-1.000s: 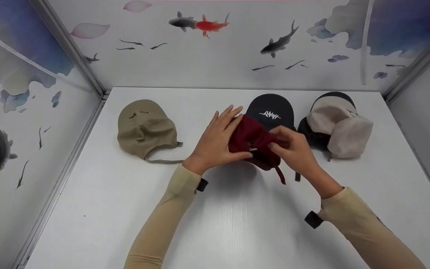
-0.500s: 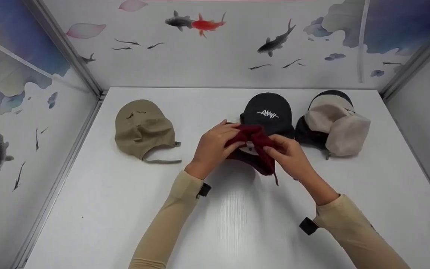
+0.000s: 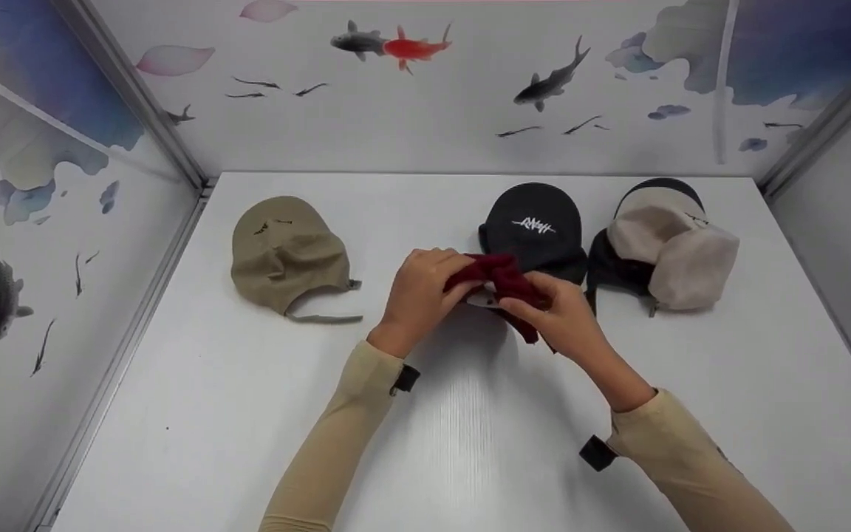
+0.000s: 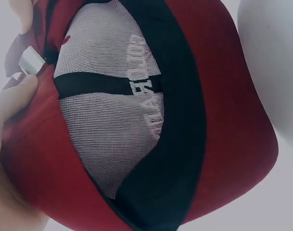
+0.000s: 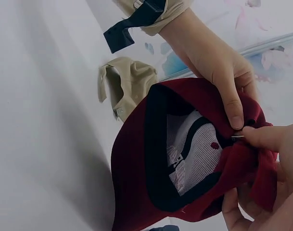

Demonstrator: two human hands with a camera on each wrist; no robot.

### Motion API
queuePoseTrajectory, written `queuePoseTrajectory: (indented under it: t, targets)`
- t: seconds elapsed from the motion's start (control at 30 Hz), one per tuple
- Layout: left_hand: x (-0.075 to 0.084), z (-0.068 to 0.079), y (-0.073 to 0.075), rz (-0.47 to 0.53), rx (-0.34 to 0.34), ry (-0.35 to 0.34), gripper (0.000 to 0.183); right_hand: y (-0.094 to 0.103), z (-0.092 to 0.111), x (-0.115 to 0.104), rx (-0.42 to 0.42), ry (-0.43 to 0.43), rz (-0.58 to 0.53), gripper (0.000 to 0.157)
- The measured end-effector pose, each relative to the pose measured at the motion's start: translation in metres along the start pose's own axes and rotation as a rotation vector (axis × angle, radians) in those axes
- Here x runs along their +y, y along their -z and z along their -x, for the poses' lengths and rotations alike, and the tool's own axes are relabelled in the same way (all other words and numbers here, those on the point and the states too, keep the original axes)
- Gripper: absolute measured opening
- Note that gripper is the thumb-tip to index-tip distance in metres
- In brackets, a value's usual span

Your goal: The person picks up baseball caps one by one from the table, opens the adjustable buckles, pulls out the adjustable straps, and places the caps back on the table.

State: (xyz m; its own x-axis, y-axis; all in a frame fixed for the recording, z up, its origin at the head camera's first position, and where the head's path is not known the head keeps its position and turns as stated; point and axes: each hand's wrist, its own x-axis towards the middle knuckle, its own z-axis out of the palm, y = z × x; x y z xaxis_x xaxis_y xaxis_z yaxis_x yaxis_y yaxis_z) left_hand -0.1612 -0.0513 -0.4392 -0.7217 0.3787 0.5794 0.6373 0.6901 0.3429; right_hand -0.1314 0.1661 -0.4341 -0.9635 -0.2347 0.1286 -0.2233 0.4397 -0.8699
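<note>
A dark red baseball cap (image 3: 503, 267) is held by both hands above the white table. My left hand (image 3: 425, 295) grips it from the left, and my right hand (image 3: 564, 314) pinches the fabric on the right. In the left wrist view the cap's inside faces the camera, with pale mesh lining (image 4: 117, 125), white lettering and a dark sweatband (image 4: 184, 120). A small metal buckle (image 4: 32, 61) lies on the strap side. The right wrist view puts my right thumb at this buckle (image 5: 237, 137), close to the left thumb. My hands hide part of the crown.
A khaki cap (image 3: 285, 247) with its strap undone lies at the left. Behind the hands sits a black cap (image 3: 532, 214) with white lettering. A pale beige cap (image 3: 695, 262) overlaps a dark one at the right. Printed walls (image 3: 425, 111) border the table.
The red cap has tipped so that its inside shows, and the hands have drawn slightly nearer to me. My right hand has moved left, closer to the left hand.
</note>
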Motion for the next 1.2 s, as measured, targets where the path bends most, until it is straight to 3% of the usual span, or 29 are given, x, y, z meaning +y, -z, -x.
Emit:
queuePoseTrajectory:
  t: [0.13,0.27,0.4,0.53,0.7,0.9,1.2]
  targets:
    - [0.002,0.0,0.004,0.017,-0.04,0.009,0.019,-0.002,0.001,-0.002,0.0,0.03,-0.004,0.024]
    - [0.004,0.0,0.005,0.047,-0.056,0.019,0.019,-0.005,0.002,-0.004,0.046,0.076,0.029,0.01]
    - [0.007,0.001,-0.002,0.028,0.047,0.049,0.025,-0.008,0.001,-0.004,0.103,0.085,0.029,0.004]
    - [0.011,0.004,-0.011,-0.066,0.186,0.093,0.031,-0.01,0.0,-0.002,0.136,0.08,-0.003,0.006]
    - [0.017,0.007,-0.016,-0.112,0.264,0.087,0.035,-0.01,0.0,-0.001,0.155,0.066,-0.021,0.011]
    - [0.021,0.009,-0.017,-0.142,0.287,0.058,0.029,-0.01,0.0,-0.001,0.178,0.071,-0.018,0.01]
    - [0.021,0.014,-0.018,-0.053,0.238,0.086,0.021,-0.015,-0.001,0.001,0.202,0.127,-0.08,0.014]
